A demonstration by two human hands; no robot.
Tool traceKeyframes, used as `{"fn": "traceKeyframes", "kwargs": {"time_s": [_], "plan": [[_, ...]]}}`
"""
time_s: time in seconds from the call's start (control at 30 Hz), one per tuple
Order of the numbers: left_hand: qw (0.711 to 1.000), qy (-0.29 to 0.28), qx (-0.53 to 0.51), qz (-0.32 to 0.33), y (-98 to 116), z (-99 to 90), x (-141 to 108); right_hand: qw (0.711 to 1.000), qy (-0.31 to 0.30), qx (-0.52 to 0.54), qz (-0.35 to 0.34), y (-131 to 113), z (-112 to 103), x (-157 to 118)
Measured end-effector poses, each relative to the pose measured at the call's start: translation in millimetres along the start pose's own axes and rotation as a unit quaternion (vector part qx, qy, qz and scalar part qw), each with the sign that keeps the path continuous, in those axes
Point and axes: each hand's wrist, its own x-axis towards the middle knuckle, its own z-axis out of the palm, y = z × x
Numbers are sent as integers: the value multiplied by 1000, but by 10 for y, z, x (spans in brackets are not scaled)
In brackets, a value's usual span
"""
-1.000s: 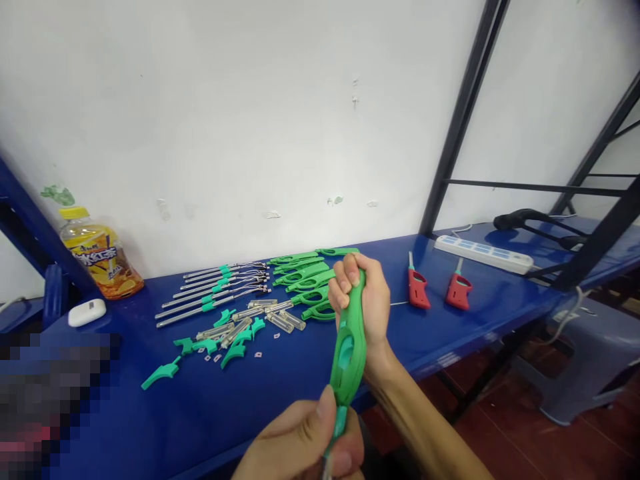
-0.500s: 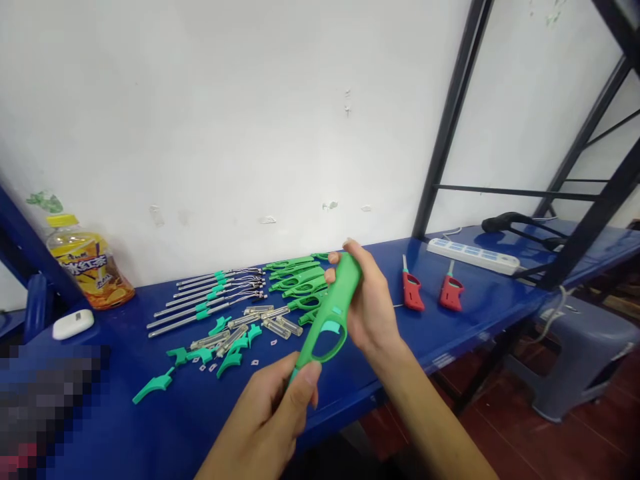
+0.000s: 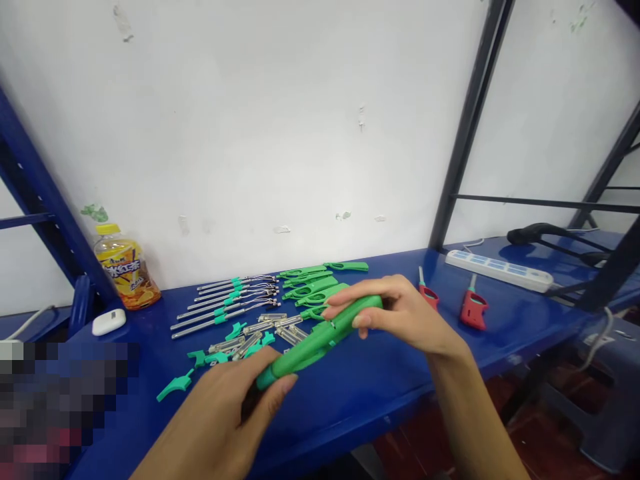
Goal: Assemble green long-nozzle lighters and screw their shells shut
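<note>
Lighter [image 3: 320, 339], green, is held above the worktop [image 3: 350, 413], spanning from the left hand [image 3: 223, 413] to the right hand [image 3: 407, 317]. In the frame 0.5 s ago its broad side and finger loop showed; now it is rolled nearly edge-on and tipped from a steep slant closer to level. The right hand, then loosely laid against the handle, now grasps its wide end between fingers on top and thumb below. The left hand stays closed around the narrow end. The long axis slants from the left hand up and away to the right hand, the narrow end pointing back into the left palm. Green handles [image 3: 315, 291] lie just beyond the right fingertips; 2 red lighters [image 3: 473, 310] lie beyond the right wrist, 1 partly hidden.
</note>
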Motion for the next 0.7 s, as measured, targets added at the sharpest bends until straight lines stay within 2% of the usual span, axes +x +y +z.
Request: {"fn": "traceKeyframes", "kwargs": {"time_s": [0.13,0.27,0.43,0.57,0.7], "plan": [[1000,-18,-17,-3,107,76,-3,999,-34,5,-32,-5,109,10],[1000,-7,-12,7,115,98,32,1000,-16,-13,-15,4,199,28],[1000,6,19,21,86,98,31,999,-17,-34,4,-6,198,46],[997,-9,65,48,43,49,12,989,-46,-139,-9,-60,209,26],[985,28,162,52,-25,65,54,960,-77,-269,20,-117,285,-28]]}}
